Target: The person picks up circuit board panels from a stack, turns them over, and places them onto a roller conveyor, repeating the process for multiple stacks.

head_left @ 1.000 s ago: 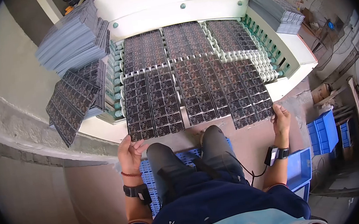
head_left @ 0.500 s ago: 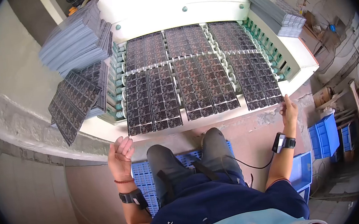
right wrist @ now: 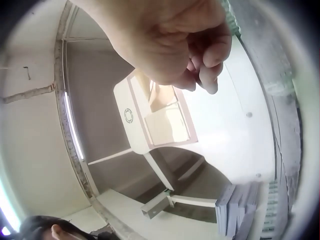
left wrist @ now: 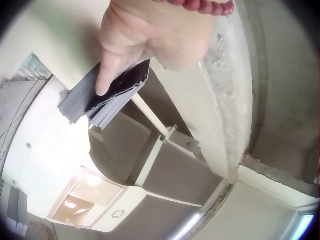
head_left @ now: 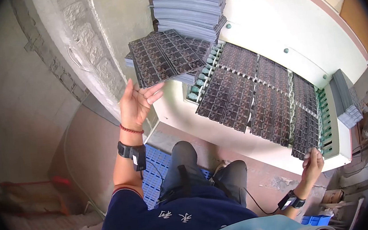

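Note:
My left hand (head_left: 134, 103) is palm up at the near edge of a dark printed circuit board panel (head_left: 164, 56), its fingers extended just under that edge. The panel lies askew on top of a low pile at the machine's left side. In the left wrist view, an extended finger (left wrist: 106, 75) overlaps the dark pile. My right hand (head_left: 313, 164) has loosely curled fingers at the near corner of the front right panel (head_left: 305, 129); the right wrist view shows nothing between them. The front left panel (head_left: 227, 97) and front middle panel (head_left: 271, 110) lie beside it.
Green and white conveyor rollers (head_left: 198, 84) run under the panels, toward the white machine hood (head_left: 272, 20). A tall panel stack (head_left: 189, 11) stands behind the low pile, and another stack (head_left: 345, 95) at the right. A rough wall edge (head_left: 87, 44) rises at the left; a blue slatted mat (head_left: 154, 172) lies below.
The front right panel moved from overlapping the middle one onto the rollers beside it. My left hand left the front left panel and reached the pile; the head view swung left.

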Motion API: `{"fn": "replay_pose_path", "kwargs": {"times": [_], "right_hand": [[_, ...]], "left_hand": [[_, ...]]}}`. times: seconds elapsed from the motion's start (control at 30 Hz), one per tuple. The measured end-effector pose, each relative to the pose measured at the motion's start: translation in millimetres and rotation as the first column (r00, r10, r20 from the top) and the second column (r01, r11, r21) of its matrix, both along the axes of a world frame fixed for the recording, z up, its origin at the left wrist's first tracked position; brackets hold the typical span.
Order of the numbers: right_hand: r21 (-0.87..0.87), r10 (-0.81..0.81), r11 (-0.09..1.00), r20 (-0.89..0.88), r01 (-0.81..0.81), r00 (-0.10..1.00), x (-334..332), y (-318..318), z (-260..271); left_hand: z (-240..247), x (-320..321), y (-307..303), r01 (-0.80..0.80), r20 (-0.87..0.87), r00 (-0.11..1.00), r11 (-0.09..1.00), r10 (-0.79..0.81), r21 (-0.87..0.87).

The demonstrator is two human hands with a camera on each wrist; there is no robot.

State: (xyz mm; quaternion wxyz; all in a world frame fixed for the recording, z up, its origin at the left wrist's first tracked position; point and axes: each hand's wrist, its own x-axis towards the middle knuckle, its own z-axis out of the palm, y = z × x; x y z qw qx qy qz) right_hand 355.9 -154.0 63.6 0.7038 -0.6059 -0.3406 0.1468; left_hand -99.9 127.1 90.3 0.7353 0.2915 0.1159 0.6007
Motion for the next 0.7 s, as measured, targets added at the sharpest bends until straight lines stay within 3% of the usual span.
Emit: {"fn": "replay_pose_path", "kwargs": {"times": [0.07,0.17,0.23,0.3,0.5,0.67,0.7], "right_hand": [[-0.064,0.167,0.984,0.032,-0.164,0.986,-30.0,37.6,16.7],[-0.158,0.401,0.909,0.074,-0.386,0.913,-73.1,88.7,38.2],[-0.271,0.458,0.863,0.065,-0.426,0.887,-95.9,118.8,55.7],[-0.289,0.518,0.831,0.086,-0.476,0.851,-112.0,151.9,67.1],[-0.330,0.629,0.754,0.116,-0.568,0.769,-150.6,235.6,82.4],[-0.351,0.734,0.591,-0.141,-0.726,0.665,-184.2,270.0,84.4],[-0.385,0.749,0.576,-0.103,-0.721,0.654,-191.5,277.2,82.3]], "left_hand": [[0.6,2.8,7.2,0.087,-0.005,0.996,0.994,-0.087,0.061],[10.2,4.9,6.2,-0.001,-0.064,0.998,1.000,0.001,0.012],[8.7,0.1,7.2,-0.040,-0.103,0.994,0.999,0.039,-0.001],[6.1,-5.6,9.2,-0.089,-0.221,0.972,0.996,0.084,-0.012],[10.9,-14.8,-15.4,-0.140,-0.340,0.933,0.989,0.117,-0.043],[10.4,-19.2,-21.0,-0.120,-0.363,0.927,0.991,0.094,-0.051],[10.8,-19.6,-20.1,-0.120,-0.364,0.927,0.992,0.095,-0.048]]}}
